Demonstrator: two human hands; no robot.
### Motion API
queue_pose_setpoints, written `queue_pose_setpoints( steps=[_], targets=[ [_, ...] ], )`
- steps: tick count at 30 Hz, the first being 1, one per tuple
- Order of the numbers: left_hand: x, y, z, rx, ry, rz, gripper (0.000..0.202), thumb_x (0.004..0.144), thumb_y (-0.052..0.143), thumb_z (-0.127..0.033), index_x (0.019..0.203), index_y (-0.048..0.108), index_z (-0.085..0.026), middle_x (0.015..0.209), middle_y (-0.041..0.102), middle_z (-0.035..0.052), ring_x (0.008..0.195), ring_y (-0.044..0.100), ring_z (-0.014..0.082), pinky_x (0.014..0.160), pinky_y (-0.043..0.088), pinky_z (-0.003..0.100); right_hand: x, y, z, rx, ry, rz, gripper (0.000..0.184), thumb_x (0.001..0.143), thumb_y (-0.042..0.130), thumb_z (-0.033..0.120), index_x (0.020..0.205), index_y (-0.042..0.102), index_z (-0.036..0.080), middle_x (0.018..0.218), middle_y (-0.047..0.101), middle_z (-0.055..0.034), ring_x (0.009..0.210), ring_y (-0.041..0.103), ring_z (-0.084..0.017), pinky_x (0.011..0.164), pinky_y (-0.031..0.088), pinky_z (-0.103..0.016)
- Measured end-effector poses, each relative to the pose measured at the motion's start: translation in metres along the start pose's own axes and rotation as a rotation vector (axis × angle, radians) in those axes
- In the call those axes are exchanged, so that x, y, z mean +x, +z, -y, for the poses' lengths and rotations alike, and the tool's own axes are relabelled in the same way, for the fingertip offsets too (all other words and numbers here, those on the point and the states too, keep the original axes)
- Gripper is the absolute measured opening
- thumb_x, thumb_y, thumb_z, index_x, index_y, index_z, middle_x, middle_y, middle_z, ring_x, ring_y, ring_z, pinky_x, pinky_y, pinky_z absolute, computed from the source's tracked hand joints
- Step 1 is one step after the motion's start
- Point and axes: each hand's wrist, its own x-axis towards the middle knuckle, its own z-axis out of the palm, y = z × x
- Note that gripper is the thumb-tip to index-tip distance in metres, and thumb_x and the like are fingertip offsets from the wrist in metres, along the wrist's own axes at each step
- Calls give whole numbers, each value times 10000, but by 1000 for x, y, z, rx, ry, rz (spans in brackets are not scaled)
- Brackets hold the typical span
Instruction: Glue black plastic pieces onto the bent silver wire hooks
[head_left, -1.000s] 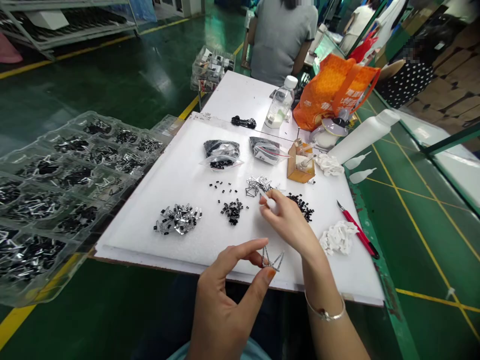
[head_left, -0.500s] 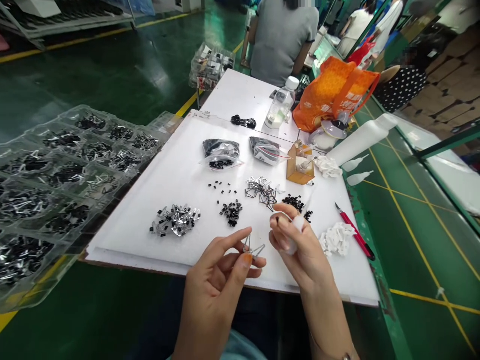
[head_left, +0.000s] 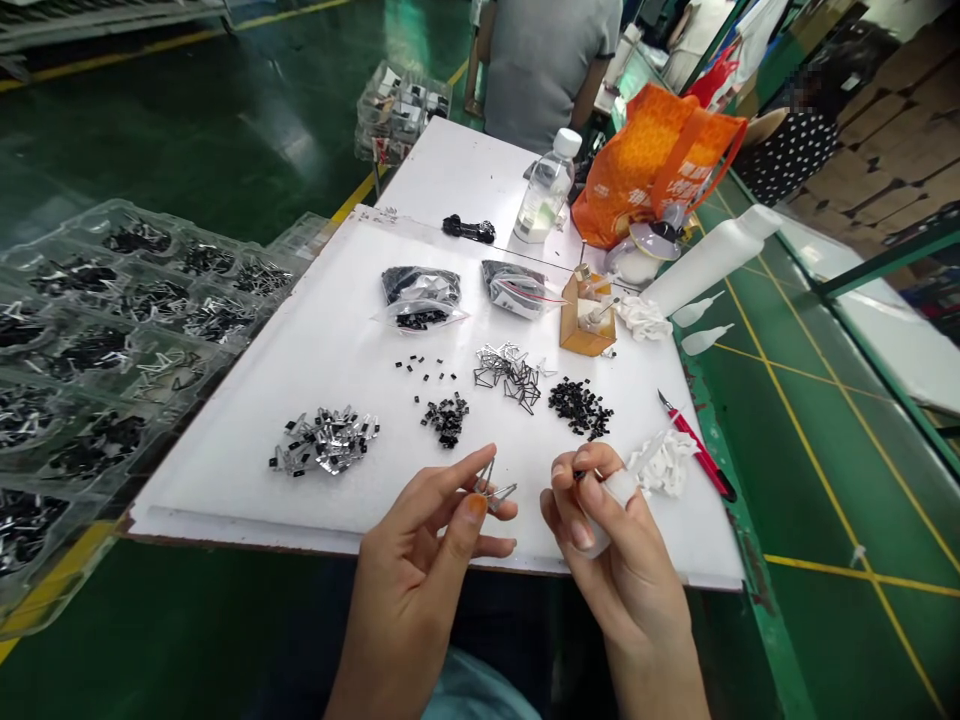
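Observation:
My left hand (head_left: 427,560) pinches a bent metal wire clip (head_left: 491,488) between thumb and fingers, its two prongs pointing up and right. In my right hand (head_left: 611,530) a white squeeze bottle (head_left: 600,525) with a thin pale nozzle lies against the palm. A small black piece (head_left: 579,475) sits between that hand's thumb and fingertip. The hands are apart, above the front of the white table (head_left: 247,440). Beyond them lie a pile of bare wire clips (head_left: 510,375), two piles of small black pieces (head_left: 580,408) (head_left: 445,420) and a heap of clips with black ends (head_left: 326,440).
Crumpled white tissue (head_left: 667,465) and a red craft knife (head_left: 697,445) lie at right. Further back stand two bags of parts (head_left: 421,290), a wooden box (head_left: 589,335), a clear bottle (head_left: 546,190) and an orange bag (head_left: 637,165). Divided plastic trays (head_left: 135,380) are at left. Other people sit beyond.
My right hand has moved slightly right, away from my left hand, and the bottle's nozzle has tilted rightward. The view has shifted a little, so the table things appear further left and higher.

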Motion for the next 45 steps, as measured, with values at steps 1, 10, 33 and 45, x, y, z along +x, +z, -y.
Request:
queue_pose_setpoints(
  steps=[1, 10, 33, 45],
  targets=[
    [0, 0, 0, 4, 4, 7, 241, 975, 670, -318, 1161, 789, -413, 955, 731, -24, 854, 774, 145, 683, 687, 199, -1, 0, 0, 10, -2, 10, 67, 832, 801, 284, 858, 744, 259, 805, 720, 1, 465, 396, -39, 537, 400, -210],
    [2, 4, -2, -19, -55, -36, 154, 897, 771, -252, 1022, 827, -322, 800, 827, -43, 730, 807, 131, 666, 643, 134, -5, 2, -4, -4, -28, -100, 96, 815, 828, 302, 872, 760, 268, 758, 707, 8, 457, 389, -36, 540, 420, -209],
    [-4, 16, -18, 146, -51, -99, 73, 837, 749, -246, 864, 815, -263, 819, 828, -7, 771, 789, 178, 724, 624, 223, -8, 3, -10, 43, -68, -211, 205, 725, 904, 255, 814, 720, 256, 734, 767, 5, 483, 564, -59, 550, 514, -173],
    [-3, 19, -17, 63, -26, -87, 115, 819, 762, -181, 804, 820, -280, 789, 801, -35, 751, 762, 136, 686, 596, 150, -14, 3, -20, -123, -196, -124, 121, 825, 827, 271, 823, 707, 256, 965, 741, -11, 531, 549, -68, 552, 483, -233]
  ],
)
